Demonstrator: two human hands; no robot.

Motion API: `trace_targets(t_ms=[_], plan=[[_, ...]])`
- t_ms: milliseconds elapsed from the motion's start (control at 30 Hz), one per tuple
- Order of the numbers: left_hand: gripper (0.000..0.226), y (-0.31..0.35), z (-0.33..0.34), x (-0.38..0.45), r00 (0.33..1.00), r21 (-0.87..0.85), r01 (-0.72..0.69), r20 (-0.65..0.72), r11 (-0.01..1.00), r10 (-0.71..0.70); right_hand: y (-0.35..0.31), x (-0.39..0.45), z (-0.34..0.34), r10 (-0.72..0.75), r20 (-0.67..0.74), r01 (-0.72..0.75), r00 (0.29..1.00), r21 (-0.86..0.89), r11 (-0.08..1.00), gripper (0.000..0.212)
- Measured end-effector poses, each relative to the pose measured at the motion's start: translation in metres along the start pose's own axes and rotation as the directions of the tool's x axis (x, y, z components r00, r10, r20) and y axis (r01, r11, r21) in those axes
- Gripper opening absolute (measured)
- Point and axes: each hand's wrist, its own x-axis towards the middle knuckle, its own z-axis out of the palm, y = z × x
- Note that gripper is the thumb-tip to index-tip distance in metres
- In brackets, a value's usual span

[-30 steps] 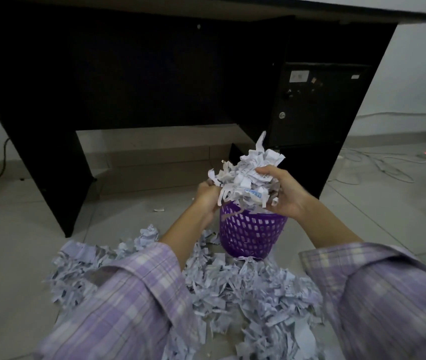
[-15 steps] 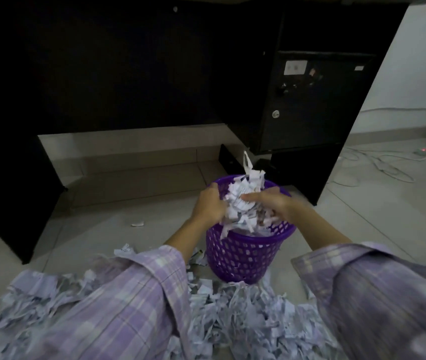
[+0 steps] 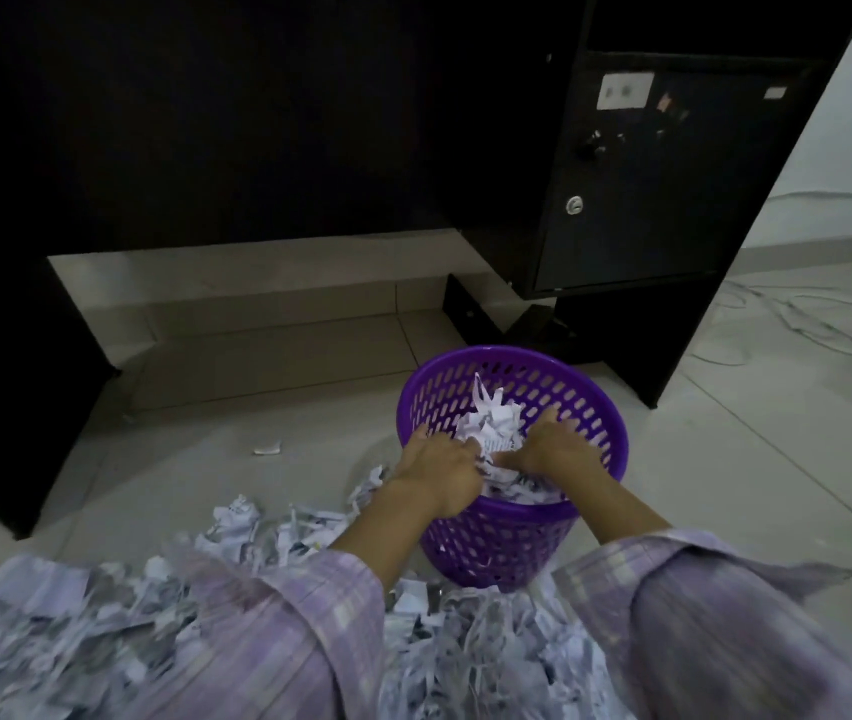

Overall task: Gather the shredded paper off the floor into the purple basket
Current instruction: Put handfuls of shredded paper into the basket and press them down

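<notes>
Because loose strips spring back up, my left hand and right hand reached inside the purple basket, fingers curled around a wad of shredded paper, while most paper lay on the floor.

You knelt in what looked like a dim office or home study. A black desk filled the view ahead of you, its cabinet door fitted with a small round lock and a pale sticker. Pale tiles covered the floor, white cables trailed along the wall to your right, and shredded paper lay heaped beside a purple basket.
</notes>
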Motion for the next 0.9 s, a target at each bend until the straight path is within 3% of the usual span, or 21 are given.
trace_targets(t_ms=[67,133,200,267,400,567,800,900], plan=[[0.04,-0.001,0.003,-0.002,1.0,0.019,0.009,-0.002,1.0,-0.009,-0.001,-0.006,-0.006,-0.055,-0.157,0.03,0.986,-0.154,0.988,0.114],[0.038,-0.001,0.005,-0.003,1.0,0.056,0.019,0.011,0.998,-0.019,-0.002,-0.005,-0.009,-0.235,-0.279,0.175,0.931,-0.225,0.958,0.088],[0.035,-0.001,0.006,-0.004,1.0,0.115,0.017,0.007,0.993,-0.018,-0.005,-0.001,-0.007,-0.443,-0.257,0.39,0.859,-0.233,0.891,0.043],[0.035,-0.002,0.006,-0.004,1.0,0.123,0.022,-0.003,0.992,-0.021,-0.008,0.0,-0.003,-0.553,-0.147,0.5,0.82,-0.284,0.818,0.022],[0.035,-0.002,0.008,-0.003,1.0,0.091,0.023,-0.021,0.996,-0.021,-0.013,0.001,-0.005,-0.559,0.072,0.534,0.826,-0.415,0.737,0.033],[0.037,-0.002,0.008,0.0,1.0,0.088,0.021,-0.017,0.996,-0.019,-0.016,0.001,-0.008,-0.337,0.419,0.527,0.843,-0.524,0.669,0.042],[0.037,-0.001,0.005,0.001,0.999,0.118,0.006,-0.046,0.993,-0.001,-0.027,-0.011,0.0,-0.247,0.553,0.541,0.796,-0.467,0.699,0.044],[0.038,0.001,0.004,0.0,0.999,0.125,-0.002,-0.047,0.992,0.008,-0.031,-0.022,-0.004,-0.235,0.521,0.509,0.821,-0.48,0.714,0.043]])
